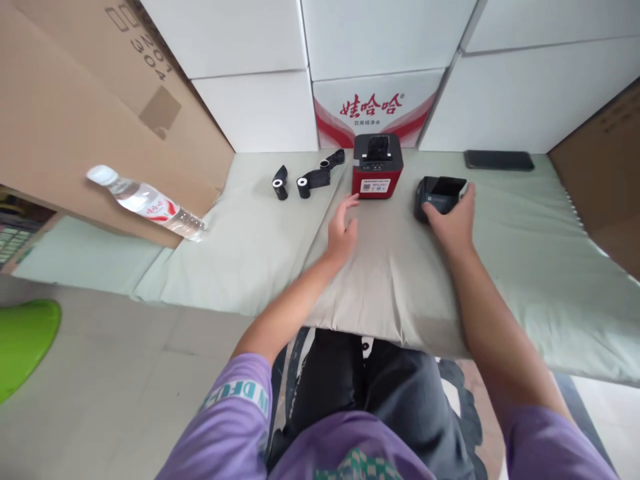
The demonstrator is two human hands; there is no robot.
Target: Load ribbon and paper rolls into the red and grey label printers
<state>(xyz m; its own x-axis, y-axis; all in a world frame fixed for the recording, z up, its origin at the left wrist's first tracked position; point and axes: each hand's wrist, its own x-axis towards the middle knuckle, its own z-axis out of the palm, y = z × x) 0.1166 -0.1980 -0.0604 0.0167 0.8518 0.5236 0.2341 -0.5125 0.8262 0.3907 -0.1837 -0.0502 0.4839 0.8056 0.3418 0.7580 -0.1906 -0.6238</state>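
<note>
Showing "201 304": cardboard box

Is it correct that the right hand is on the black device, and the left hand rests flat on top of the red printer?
Not quite. In the head view the left hand is not on top of the red printer; it lies open on the grey cloth in front of it, fingertips just short of the printer's base. The right hand is indeed on the black device.
</note>
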